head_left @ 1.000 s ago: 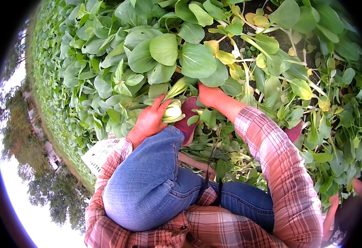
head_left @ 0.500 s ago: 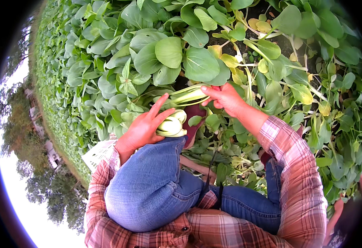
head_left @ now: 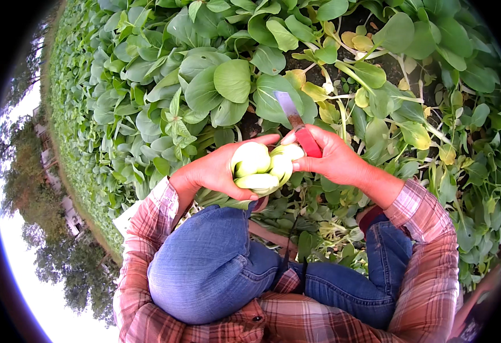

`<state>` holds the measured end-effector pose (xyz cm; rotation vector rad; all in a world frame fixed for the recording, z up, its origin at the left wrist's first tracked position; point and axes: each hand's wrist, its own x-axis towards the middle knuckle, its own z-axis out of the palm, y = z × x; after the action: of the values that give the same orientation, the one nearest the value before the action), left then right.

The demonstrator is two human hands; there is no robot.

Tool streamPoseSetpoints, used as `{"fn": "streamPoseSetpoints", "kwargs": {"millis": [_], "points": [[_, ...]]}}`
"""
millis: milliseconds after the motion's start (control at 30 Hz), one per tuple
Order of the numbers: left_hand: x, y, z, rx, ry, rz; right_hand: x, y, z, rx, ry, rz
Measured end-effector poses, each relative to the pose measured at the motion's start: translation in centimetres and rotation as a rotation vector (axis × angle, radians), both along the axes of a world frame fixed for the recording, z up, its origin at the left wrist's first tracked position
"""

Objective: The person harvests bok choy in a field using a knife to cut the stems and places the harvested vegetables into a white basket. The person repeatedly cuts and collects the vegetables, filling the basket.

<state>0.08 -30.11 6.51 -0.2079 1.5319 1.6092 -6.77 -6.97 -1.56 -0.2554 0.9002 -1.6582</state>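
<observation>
A bunch of bok choy [head_left: 254,160] is gripped in my left hand [head_left: 213,168], its pale, rounded stem bases turned up toward me. The left thumb lies along the near side of the bunch and the fingers along the far side. My right hand [head_left: 342,163] is wrapped round the red handle of a knife [head_left: 307,143]. The knife's blade points up and away, over the leaves. With its fingertips, the right hand also touches the right-hand bok choy base of the bunch. Most of the bunch's leaves are hidden under the left hand.
Dense bok choy plants [head_left: 205,86] grow ahead and to the left. Yellowed leaves [head_left: 416,131] and cut stalks lie over dark soil on the right. My bent knee [head_left: 205,257] in jeans rises just below the left hand. Trees [head_left: 62,268] stand beyond the field's left edge.
The right hand has brought its bok choy against the left hand's bunch, bases up. The left fingers have closed round the bunch. The knife blade has come into sight.
</observation>
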Motion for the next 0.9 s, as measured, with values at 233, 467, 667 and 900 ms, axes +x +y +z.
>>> {"fn": "streamPoseSetpoints", "kwargs": {"millis": [233,467,667,900], "points": [[-2.7,1.6,1.4,-0.143,-0.001,-0.27,-2.9,1.6,-1.5,0.368,0.142,-0.1],[-6.9,5.6,0.8,-0.664,0.51,-0.931,-4.9,-1.4,-6.1,0.499,0.88,-0.251],[-8.8,0.2,0.1,-1.154,0.38,-0.925,-4.7,-5.6,-6.1,0.373,0.879,-0.423],[-5.3,-2.7,-0.6,-1.309,0.281,-0.982,-3.4,-8.3,-7.9,0.405,0.301,-0.047]]}}
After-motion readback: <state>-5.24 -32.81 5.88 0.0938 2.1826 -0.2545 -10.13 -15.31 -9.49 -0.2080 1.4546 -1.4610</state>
